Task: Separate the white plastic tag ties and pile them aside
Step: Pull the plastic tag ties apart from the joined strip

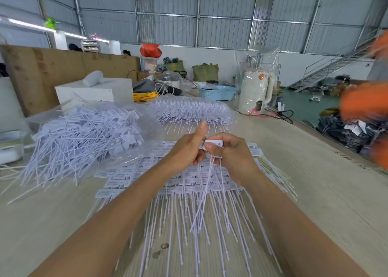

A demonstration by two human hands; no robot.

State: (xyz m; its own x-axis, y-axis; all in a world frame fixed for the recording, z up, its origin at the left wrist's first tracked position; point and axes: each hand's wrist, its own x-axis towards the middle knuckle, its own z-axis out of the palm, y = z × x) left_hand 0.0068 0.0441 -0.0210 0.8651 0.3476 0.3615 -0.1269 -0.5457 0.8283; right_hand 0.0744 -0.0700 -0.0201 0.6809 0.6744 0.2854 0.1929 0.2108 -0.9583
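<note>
Both of my hands meet above the middle of the table over a flat spread of joined white tag ties [184, 184]. My right hand [228, 157] pinches the flat white head of a small strip of ties [214, 144], whose thin tails hang down toward me. My left hand [186, 148] grips the left end of the same strip, thumb pointing up. A loose pile of separated ties [84, 138] lies on clear plastic to the left. A further bundle of ties [193, 110] in a clear bag lies behind my hands.
The wooden table [315, 192] runs wide to the right. At the back stand a white box [94, 91], a blue basket [218, 91] and a wrapped white kettle [256, 91]. A person's blurred orange sleeve [365, 102] moves at the right edge.
</note>
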